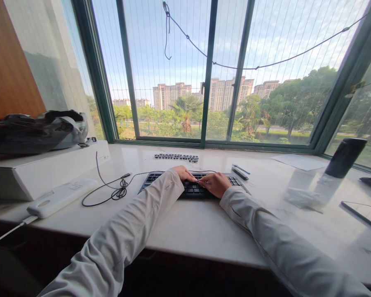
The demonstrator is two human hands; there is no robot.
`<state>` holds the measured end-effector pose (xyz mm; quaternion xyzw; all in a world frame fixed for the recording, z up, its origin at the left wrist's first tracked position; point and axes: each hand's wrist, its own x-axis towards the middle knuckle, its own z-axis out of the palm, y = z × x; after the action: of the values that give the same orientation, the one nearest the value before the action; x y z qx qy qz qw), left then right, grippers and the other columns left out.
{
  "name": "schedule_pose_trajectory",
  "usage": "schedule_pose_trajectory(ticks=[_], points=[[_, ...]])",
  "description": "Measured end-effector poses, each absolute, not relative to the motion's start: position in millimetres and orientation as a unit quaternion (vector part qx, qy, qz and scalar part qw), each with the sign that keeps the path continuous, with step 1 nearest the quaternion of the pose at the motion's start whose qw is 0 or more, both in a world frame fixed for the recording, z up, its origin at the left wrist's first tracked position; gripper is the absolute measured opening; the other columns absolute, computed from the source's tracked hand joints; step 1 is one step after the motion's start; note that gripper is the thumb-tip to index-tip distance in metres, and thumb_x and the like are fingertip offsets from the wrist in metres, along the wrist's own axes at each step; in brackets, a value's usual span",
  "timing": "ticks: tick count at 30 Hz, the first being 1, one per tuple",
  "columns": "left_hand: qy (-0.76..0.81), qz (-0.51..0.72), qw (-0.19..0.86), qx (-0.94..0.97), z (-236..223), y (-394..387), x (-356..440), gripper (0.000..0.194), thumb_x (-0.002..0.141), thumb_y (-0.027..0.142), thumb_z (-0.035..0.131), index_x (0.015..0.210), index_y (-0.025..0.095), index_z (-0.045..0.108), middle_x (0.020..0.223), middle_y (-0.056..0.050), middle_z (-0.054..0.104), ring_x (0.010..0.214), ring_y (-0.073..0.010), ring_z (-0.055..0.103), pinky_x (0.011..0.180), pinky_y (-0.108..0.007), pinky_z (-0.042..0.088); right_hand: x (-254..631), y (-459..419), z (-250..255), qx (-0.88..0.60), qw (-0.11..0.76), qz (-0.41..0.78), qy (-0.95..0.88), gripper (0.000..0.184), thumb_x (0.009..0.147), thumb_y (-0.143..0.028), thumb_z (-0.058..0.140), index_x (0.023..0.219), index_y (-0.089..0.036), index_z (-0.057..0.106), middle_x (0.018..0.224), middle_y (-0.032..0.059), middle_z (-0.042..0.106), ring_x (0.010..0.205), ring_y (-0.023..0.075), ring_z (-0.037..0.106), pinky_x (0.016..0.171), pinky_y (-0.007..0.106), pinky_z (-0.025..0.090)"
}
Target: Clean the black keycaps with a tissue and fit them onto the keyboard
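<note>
Both the left hand [186, 173] and right hand [215, 184] have fingertips bunched together over the black keyboard [192, 191] on the white desk [188, 227], can't really tell if they're pinching anything tho, with black keycaps [177, 157] lined up behind it.

A white power strip [63, 198] lies beside a white box [62, 167].
</note>
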<state>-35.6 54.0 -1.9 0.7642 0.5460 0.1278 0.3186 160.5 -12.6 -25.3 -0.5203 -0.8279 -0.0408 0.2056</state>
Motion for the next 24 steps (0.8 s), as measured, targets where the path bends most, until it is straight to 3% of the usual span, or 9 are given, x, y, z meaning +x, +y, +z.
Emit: schedule_pose_trajectory(ticks=[5,12,17,24], points=[[0.556,0.123,0.292,0.768,-1.0,52.8,-34.7,0.048,0.048,0.056,0.079,0.085,0.025,0.078,0.055,0.002,0.061,0.066,-0.0151,0.055,0.064,-0.024,0.041,160.3,-12.5,-25.5,-0.523,0.198,-0.041,-0.828,0.03,0.086,-0.052,0.05,0.099,-0.035,0.072,0.098,-0.0014,0.073,0.09,0.0188,0.066,0.074,0.027,0.045],[0.529,0.134,0.293,0.785,-1.4,52.1,-34.3,0.041,0.049,0.051,0.08,0.08,0.023,0.078,0.071,0.001,0.071,0.078,-0.0159,0.061,0.071,-0.021,0.043,160.1,-15.7,-23.3,-0.513,0.2,-0.065,-0.832,0.032,0.088,-0.052,0.046,0.099,-0.036,0.072,0.096,-0.0013,0.072,0.087,0.0192,0.065,0.068,0.027,0.043],[0.526,0.149,0.246,0.801,-4.8,48.7,-30.0,0.04,0.053,0.048,0.08,0.08,0.019,0.076,0.063,0.001,0.067,0.07,-0.0149,0.06,0.066,-0.022,0.043,159.4,-23.1,-16.5,-0.467,0.148,-0.095,-0.867,0.036,0.091,-0.047,0.043,0.091,-0.029,0.074,0.09,0.0035,0.072,0.082,0.0175,0.065,0.065,0.026,0.041],[0.551,0.149,0.232,0.788,-12.0,54.0,-20.4,0.041,0.044,0.041,0.085,0.074,0.019,0.07,0.058,0.004,0.061,0.064,-0.0135,0.058,0.064,-0.022,0.044,149.7,-32.2,-9.8,-0.443,0.074,-0.139,-0.883,0.039,0.094,-0.038,0.038,0.087,-0.022,0.073,0.09,0.0083,0.071,0.082,0.0202,0.066,0.069,0.028,0.042]])
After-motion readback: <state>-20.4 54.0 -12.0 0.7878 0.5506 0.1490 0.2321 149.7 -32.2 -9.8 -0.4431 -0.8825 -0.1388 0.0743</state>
